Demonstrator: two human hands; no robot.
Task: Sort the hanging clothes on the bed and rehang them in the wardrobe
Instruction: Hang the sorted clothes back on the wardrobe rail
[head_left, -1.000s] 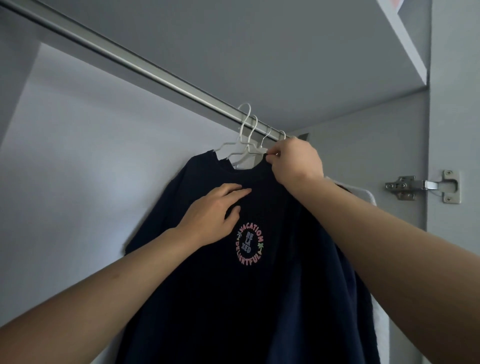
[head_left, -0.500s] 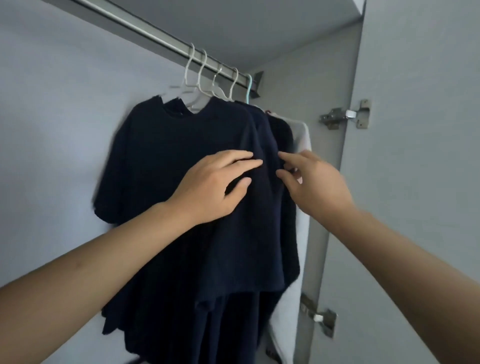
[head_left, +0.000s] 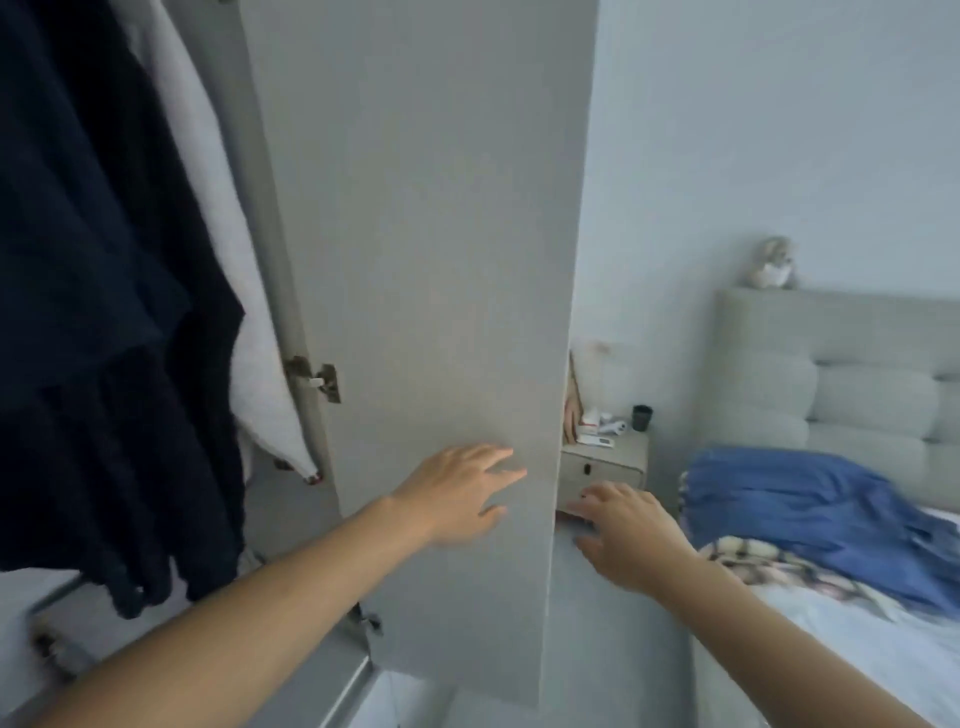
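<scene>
Dark navy shirts (head_left: 104, 312) hang in the wardrobe at the left, with a white garment (head_left: 223, 270) behind them. On the bed (head_left: 883, 660) at the right lies a pile of blue clothing (head_left: 810, 499) over a plaid garment (head_left: 779, 566). My left hand (head_left: 462, 491) is stretched out with straight fingers in front of the open wardrobe door (head_left: 426, 260). My right hand (head_left: 623, 530) is out past the door's edge, fingers spread, empty, short of the pile.
A small bedside cabinet (head_left: 605, 467) with a dark cup (head_left: 641, 417) and small items stands between door and bed. A padded headboard (head_left: 857, 384) carries a plush toy (head_left: 771, 265). A door hinge (head_left: 317, 376) sits beside the white garment.
Both hands left the navy shirt and dropped away from the rail. My view swung right and down, from the hanging clothes to the door, cabinet and bed.
</scene>
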